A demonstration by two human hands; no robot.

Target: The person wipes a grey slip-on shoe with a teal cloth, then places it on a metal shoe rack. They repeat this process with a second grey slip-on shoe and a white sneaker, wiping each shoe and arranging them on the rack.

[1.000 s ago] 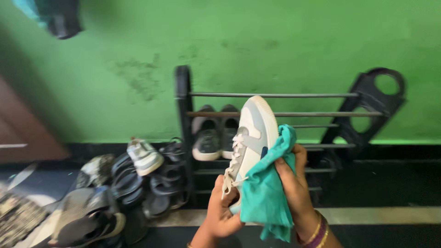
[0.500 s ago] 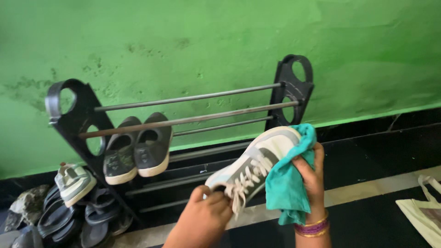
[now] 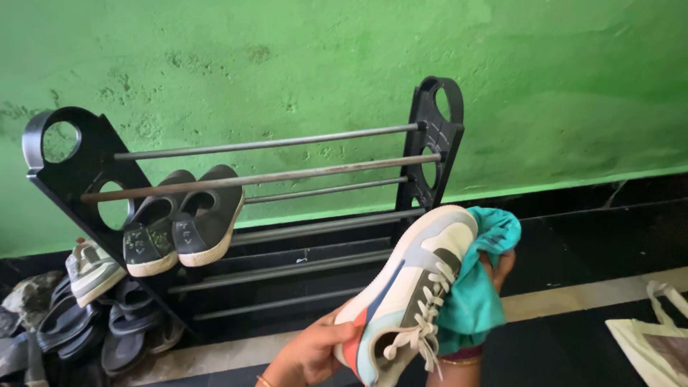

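**Teal cloth pressed to a held sneaker**

Teal cotton cloth (image 3: 473, 301) is bunched in the right hand (image 3: 496, 271), fingers curled around it against the white-and-grey laced sneaker (image 3: 408, 294). The left hand (image 3: 312, 352) grips the sneaker's heel, fingers closed. Since 0.5 s ago, the sneaker has rolled, showing its side stripe.

Both hands are bare, with no gloves and no sleeves reaching the wrists. The left hand (image 3: 313, 352) shows short, unpainted nails, and a thin gold bangle (image 3: 263, 380) circles its wrist at the bottom edge of the view. The right hand (image 3: 499, 266) is mostly hidden; only fingertips show. At its wrist sits a stack of bangles (image 3: 459, 355), purple-pink above a slim gold one.
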